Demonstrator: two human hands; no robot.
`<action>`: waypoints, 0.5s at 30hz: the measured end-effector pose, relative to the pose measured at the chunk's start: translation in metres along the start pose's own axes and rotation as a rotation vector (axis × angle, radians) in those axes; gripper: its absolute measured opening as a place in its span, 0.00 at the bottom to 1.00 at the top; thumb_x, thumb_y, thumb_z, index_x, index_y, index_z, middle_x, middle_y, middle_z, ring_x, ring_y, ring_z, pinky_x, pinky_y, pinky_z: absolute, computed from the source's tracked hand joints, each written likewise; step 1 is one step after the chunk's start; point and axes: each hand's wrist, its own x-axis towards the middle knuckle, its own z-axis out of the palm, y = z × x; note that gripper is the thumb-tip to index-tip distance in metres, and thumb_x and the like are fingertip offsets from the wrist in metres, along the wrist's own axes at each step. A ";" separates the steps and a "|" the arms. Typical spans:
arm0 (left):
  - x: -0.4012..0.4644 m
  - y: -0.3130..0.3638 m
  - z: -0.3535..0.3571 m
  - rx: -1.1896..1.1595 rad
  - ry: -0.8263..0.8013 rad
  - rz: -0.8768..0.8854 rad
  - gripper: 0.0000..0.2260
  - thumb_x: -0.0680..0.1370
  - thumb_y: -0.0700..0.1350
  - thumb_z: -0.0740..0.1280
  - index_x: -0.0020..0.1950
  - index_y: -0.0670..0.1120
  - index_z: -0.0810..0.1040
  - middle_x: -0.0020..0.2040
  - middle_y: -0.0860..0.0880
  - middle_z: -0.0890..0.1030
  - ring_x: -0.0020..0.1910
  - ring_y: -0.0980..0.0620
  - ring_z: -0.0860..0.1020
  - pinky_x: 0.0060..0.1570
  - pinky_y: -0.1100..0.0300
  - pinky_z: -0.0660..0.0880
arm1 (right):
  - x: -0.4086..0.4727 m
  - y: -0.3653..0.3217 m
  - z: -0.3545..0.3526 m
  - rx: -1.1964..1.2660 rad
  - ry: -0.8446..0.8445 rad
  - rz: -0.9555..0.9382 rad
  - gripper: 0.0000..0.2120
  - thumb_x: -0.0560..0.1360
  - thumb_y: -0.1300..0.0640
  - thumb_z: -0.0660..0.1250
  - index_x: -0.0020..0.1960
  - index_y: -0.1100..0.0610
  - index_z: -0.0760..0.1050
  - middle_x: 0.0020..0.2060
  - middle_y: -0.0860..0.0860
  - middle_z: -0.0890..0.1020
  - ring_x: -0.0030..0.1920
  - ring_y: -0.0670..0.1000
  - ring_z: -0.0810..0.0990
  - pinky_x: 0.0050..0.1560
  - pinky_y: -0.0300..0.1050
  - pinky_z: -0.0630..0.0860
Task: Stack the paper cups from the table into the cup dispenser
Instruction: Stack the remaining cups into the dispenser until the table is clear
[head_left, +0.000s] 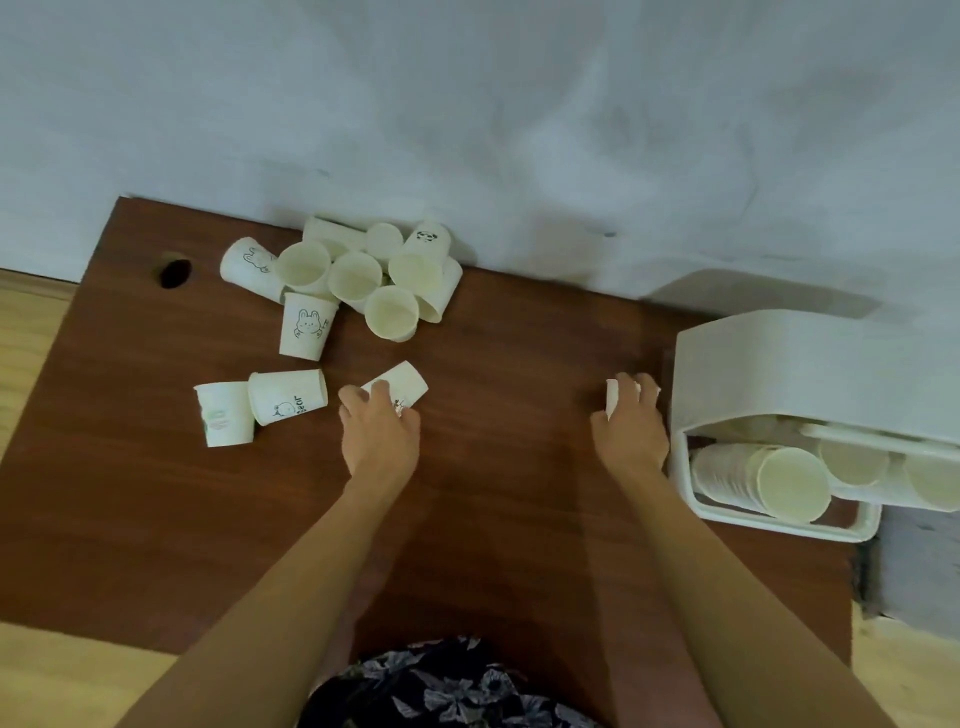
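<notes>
The left hand (378, 431) curls round a paper cup (402, 383) lying on its side on the brown table (493, 545). The right hand (631, 426) grips another cup (613, 397) just beside the white cup dispenser (779, 364), where stacked cups (763, 480) lie. A pile of loose cups (358, 275) sits at the table's far edge by the wall (467, 104).

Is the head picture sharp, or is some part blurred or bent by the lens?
Head view: wide-angle lens bends the table edges; right hand and its cup slightly motion-blurred; cup pile soft but readable; soft light, faint shadows beside the dispenser.
</notes>
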 end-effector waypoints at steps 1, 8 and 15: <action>0.003 0.000 0.001 -0.043 0.011 0.038 0.16 0.78 0.45 0.64 0.65 0.41 0.71 0.63 0.41 0.67 0.58 0.42 0.71 0.53 0.51 0.72 | 0.002 -0.002 0.003 -0.009 -0.005 0.003 0.23 0.77 0.56 0.63 0.71 0.53 0.64 0.72 0.53 0.62 0.58 0.61 0.75 0.52 0.53 0.76; 0.004 0.007 0.011 -0.280 0.068 0.229 0.06 0.76 0.38 0.70 0.52 0.42 0.78 0.51 0.48 0.73 0.48 0.51 0.75 0.47 0.62 0.70 | -0.006 -0.020 0.012 -0.020 -0.020 -0.035 0.10 0.77 0.61 0.63 0.57 0.56 0.75 0.58 0.53 0.75 0.49 0.59 0.79 0.47 0.50 0.76; -0.010 0.011 0.003 -0.487 -0.013 -0.241 0.23 0.74 0.39 0.71 0.66 0.45 0.67 0.61 0.45 0.71 0.50 0.48 0.76 0.52 0.55 0.74 | -0.032 -0.008 0.000 0.067 0.044 -0.036 0.09 0.78 0.60 0.63 0.56 0.58 0.78 0.61 0.53 0.76 0.53 0.58 0.80 0.52 0.48 0.75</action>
